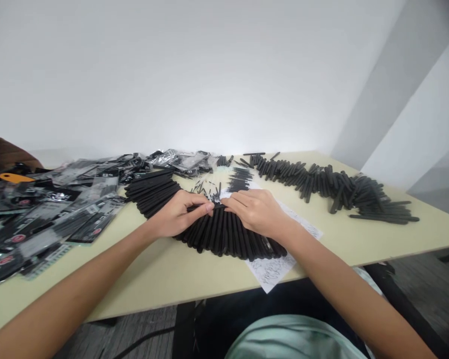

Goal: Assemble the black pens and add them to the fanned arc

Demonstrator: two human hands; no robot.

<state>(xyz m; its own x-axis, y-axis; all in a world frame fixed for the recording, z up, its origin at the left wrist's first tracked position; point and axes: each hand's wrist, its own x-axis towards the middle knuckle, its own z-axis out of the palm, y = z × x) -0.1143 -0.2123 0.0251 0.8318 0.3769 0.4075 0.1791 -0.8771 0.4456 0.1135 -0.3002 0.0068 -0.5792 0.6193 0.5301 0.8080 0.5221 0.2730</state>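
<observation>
In the middle of the table my left hand (181, 212) and my right hand (258, 212) face each other with fingers pinched. Between their fingertips is a thin black stick (218, 205), mostly covered by the fingers. Right below lies a curved row of black pen-like tubes (224, 234), laid side by side and fanning out to the left behind my left hand. Just beyond the fingertips is a scatter of small black and white pieces (207, 188). Thin dark rods (240, 178) are stacked behind my right hand.
Glossy printed packets (90, 199) are heaped on the left, with an orange-handled tool (17, 178) among them. More black tubes (322, 184) form a long pile on the right. A marked white sheet (271, 274) lies partly under the row, near the table's front edge.
</observation>
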